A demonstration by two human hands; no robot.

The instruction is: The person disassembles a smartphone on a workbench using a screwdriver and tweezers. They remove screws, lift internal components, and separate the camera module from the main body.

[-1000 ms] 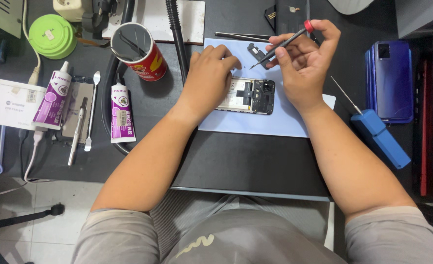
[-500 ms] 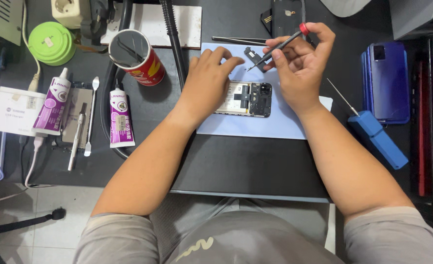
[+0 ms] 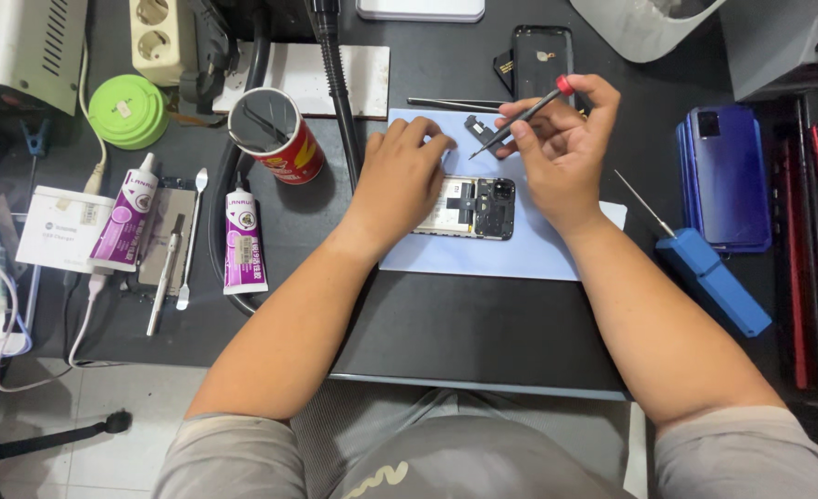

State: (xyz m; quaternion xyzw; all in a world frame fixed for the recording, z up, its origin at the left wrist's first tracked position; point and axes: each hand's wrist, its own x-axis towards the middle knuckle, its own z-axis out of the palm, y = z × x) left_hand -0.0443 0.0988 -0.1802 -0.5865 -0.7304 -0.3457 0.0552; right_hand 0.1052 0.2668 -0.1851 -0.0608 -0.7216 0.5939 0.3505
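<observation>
While the left hand (image 3: 407, 180) stays flat on the opened phone (image 3: 469, 208) on the blue mat (image 3: 483, 254), the right hand (image 3: 561, 148), pinching the red-capped screwdriver (image 3: 524, 117), has barely shifted; work remains at the phone's upper edge.

My left hand (image 3: 400, 180) lies palm down, fingers spread and lightly curled, forearm running back toward my body. My right hand (image 3: 564, 148) is raised on its wrist, thumb and fingertips (image 3: 512, 113) pinched together in a fine grip, forearm angled outward to my right.
</observation>
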